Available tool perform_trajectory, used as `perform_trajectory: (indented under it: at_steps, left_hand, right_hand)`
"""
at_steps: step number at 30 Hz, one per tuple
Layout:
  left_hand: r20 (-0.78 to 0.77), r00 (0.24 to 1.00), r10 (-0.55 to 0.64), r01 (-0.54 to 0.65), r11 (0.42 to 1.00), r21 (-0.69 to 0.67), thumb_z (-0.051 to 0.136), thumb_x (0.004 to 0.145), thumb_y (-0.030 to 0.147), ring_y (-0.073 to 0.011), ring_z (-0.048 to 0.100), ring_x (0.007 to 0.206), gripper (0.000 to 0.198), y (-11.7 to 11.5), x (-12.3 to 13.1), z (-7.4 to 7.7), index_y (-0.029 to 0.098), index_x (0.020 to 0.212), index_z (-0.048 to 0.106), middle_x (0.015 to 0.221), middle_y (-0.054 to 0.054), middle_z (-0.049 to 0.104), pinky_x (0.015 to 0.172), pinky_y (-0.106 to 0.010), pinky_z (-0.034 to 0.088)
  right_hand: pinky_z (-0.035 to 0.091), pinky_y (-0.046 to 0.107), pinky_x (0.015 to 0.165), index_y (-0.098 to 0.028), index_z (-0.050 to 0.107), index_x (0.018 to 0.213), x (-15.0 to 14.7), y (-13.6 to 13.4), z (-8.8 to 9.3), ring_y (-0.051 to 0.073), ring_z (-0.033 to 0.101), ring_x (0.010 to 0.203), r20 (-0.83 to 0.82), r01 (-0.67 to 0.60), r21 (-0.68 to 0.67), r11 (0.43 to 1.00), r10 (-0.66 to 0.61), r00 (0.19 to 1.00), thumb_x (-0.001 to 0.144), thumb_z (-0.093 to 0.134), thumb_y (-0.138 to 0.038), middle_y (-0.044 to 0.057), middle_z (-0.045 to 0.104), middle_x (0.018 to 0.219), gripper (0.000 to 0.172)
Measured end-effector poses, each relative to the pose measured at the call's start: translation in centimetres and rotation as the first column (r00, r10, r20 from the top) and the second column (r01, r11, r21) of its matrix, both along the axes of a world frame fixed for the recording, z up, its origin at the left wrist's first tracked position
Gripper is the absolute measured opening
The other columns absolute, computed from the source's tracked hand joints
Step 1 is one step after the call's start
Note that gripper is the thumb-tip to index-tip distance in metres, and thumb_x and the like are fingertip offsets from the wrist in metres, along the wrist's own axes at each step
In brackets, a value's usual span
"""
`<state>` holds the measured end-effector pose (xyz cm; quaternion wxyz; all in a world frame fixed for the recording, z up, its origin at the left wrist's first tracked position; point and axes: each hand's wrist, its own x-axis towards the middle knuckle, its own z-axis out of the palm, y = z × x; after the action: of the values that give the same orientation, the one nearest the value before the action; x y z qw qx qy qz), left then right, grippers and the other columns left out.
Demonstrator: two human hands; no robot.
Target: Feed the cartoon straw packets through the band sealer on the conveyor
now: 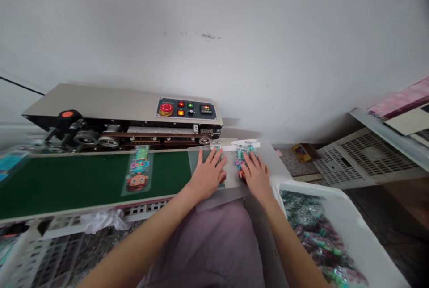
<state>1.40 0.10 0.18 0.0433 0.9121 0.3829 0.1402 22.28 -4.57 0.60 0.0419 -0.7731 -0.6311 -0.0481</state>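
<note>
My left hand (206, 175) lies palm down, fingers spread, over a clear packet with a printed cartoon figure, mostly covered by the hand, at the right end of the green conveyor belt (170, 169). Beside it, my right hand (258, 176) rests flat with its fingers apart on further cartoon packets (239, 159) on a translucent sheet (268, 156). The packets' upper ends point toward the sealing machine (134, 105). Farther left on the belt lies a single clear packet (137, 169) with a cartoon figure.
The machine's control panel (187, 109) has a red stop button and lit indicators. A white bin (357, 216) of shiny packets stands at my right. Plastic crates (365, 158) are behind it. Another packet (11, 163) is at the belt's far left.
</note>
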Motion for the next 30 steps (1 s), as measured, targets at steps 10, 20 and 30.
perform_trajectory:
  at_steps: [10, 20, 30]
  left_hand:
    - [-0.108, 0.968, 0.225, -0.227, 0.974, -0.011, 0.034, 0.105, 0.038, -0.0353, 0.029, 0.151, 0.051, -0.9, -5.7, 0.7, 0.017, 0.150, 0.046, 0.163, -0.015, 0.033, 0.118, -0.071, 0.018]
    - [0.033, 0.999, -0.014, 0.016, 0.999, -0.040, 0.027, 0.107, 0.040, -0.0286, 0.028, 0.152, 0.052, -0.1, -0.3, 0.3, 0.018, 0.153, 0.041, 0.163, -0.011, 0.036, 0.122, -0.067, 0.014]
    - [0.022, 0.996, 0.085, -0.085, 0.996, -0.025, 0.023, 0.107, 0.045, -0.0295, 0.025, 0.153, 0.054, -0.5, -4.2, -1.4, 0.024, 0.155, 0.037, 0.165, -0.007, 0.031, 0.120, -0.071, 0.012]
  right_hand:
    - [0.018, 0.067, 0.117, -0.029, 0.048, 0.150, -8.2, 1.4, 1.1, 0.039, 0.029, 0.148, -0.005, -0.092, 0.041, 0.995, 0.092, 0.996, 0.104, 0.038, -0.045, 0.007, 0.042, 0.160, 0.050]
    - [0.022, 0.064, 0.117, -0.026, 0.049, 0.149, -5.4, 0.8, 1.7, 0.037, 0.027, 0.150, 0.103, -0.021, -0.014, 1.000, 0.023, 0.994, 0.105, 0.039, -0.041, 0.008, 0.039, 0.161, 0.048]
    - [0.025, 0.063, 0.116, -0.028, 0.043, 0.153, -7.5, 1.8, 0.9, 0.040, 0.028, 0.149, 0.016, -0.058, -0.053, 0.997, 0.059, 0.998, 0.105, 0.040, -0.045, 0.009, 0.037, 0.162, 0.052]
